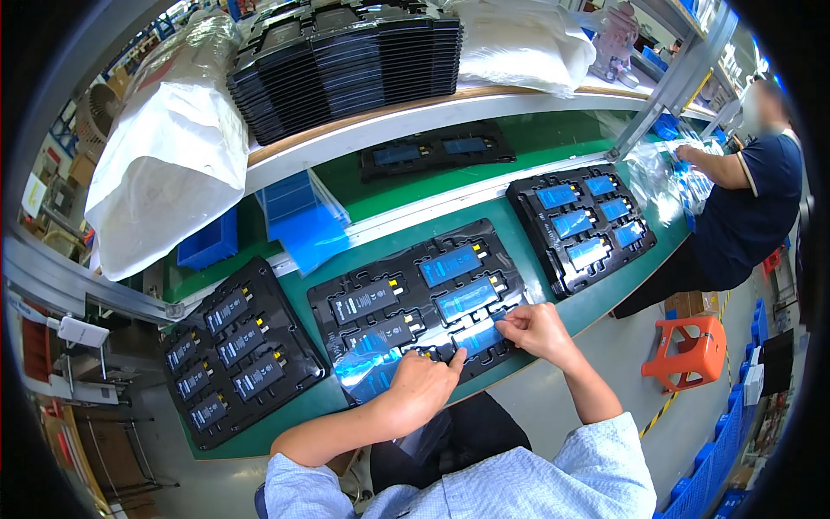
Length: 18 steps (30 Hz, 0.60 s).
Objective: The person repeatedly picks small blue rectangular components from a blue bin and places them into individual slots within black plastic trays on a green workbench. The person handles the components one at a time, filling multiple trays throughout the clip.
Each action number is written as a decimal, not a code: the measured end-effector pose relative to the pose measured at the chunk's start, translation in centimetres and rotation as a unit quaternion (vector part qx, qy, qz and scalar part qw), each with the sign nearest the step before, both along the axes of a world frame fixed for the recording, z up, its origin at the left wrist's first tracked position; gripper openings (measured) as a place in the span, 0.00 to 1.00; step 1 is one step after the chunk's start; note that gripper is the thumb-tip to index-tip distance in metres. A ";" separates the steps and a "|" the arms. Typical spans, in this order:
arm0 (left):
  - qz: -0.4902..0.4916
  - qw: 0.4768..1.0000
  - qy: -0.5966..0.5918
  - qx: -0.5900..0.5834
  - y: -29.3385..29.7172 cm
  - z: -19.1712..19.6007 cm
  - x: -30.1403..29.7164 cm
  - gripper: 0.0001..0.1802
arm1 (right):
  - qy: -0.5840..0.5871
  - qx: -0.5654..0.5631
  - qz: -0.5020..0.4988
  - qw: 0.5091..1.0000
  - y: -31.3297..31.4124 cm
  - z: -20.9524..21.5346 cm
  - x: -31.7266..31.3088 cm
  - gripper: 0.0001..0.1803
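A black plastic tray (415, 309) lies in front of me with flat battery packs in its pockets. In its right column the packs look blue, as if covered by film; two at the upper left, such as this dark battery pack (367, 301), show bare labels. My left hand (419, 389) rests at the tray's near edge, index finger stretched onto the nearest blue-covered battery pack (478, 337). At that pack's right end, the thumb and fingers of my right hand (540, 333) are pinched together, seemingly on the blue film (496, 329). My left hand partly covers the lower-left pockets.
To the left lies a tray of dark battery packs (233, 346), to the right a stacked tray of blue-covered packs (584, 227). Blue film sheets (304, 221) lie behind. Overhead, a shelf (363, 134) carries stacked black trays (346, 73). A co-worker (743, 199) stands far right, near an orange stool (692, 350).
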State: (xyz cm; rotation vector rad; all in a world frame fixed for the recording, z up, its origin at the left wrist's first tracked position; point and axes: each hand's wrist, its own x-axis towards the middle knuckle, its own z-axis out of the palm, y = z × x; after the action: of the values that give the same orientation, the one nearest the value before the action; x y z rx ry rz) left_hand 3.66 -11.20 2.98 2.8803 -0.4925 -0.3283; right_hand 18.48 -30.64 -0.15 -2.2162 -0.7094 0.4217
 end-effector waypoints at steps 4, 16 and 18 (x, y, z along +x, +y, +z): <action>-0.002 1.000 0.000 -0.007 0.0 -0.2 -0.1 0.30 | -0.259 -0.126 -0.023 0.957 0.4 2.5 -1.6 0.16; 0.087 0.907 -0.187 -0.368 -1.8 5.5 -4.9 0.30 | 0.348 0.214 0.155 0.899 -4.1 0.7 -8.7 0.20; 0.132 0.868 -0.233 -0.418 -2.7 4.0 -6.5 0.30 | 0.457 0.284 0.102 0.837 -4.1 -1.0 -10.0 0.17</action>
State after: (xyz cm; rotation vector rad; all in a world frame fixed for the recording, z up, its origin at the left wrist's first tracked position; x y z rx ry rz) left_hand -2.81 -13.85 7.02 2.0884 -0.2107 0.5224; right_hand 8.47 -34.76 -1.19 -1.1581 -0.4392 1.1121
